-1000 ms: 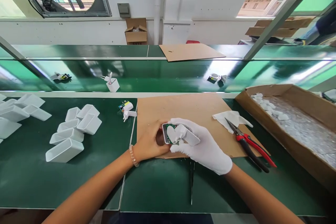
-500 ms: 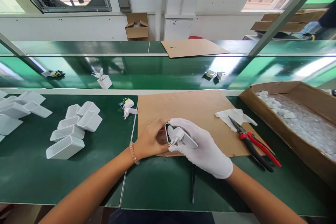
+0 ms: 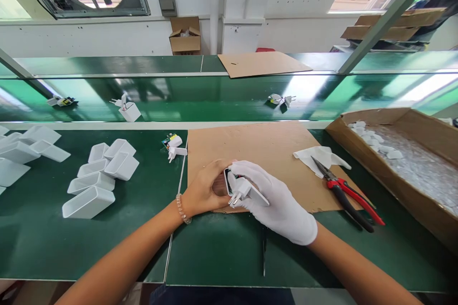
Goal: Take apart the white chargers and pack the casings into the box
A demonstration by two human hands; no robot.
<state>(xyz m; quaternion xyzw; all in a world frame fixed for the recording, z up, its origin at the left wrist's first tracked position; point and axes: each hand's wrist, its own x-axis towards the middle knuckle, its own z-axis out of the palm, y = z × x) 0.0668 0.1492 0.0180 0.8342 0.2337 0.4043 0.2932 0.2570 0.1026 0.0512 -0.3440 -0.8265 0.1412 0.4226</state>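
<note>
Bare left hand [image 3: 203, 190], beaded bracelet [image 3: 182, 208] at the wrist, cups one end of a white two-pin adapter [image 3: 246, 191]. Gloved right hand [image 3: 279, 209] wraps the other end. I read both as clenched on it, a firm two-handed grasp. The adapter sits between the hands, above the near part of a cardboard sheet [image 3: 268, 145], pins [image 3: 234, 198] angled down and left.

Nearest the right hand, pliers [image 3: 348, 202] with red and black handles lie across the sheet's edge, tips by a white cloth [image 3: 317, 159]. Beyond, a carton [image 3: 372, 116] holds bubble wrap and small white pieces.

Left of the sheet, on the green bench [image 3: 118, 248], lie a white plug [image 3: 177, 152] and a small circuit board [image 3: 165, 142]. Further left, white rectangular casings [image 3: 88, 202] sit piled.
</note>
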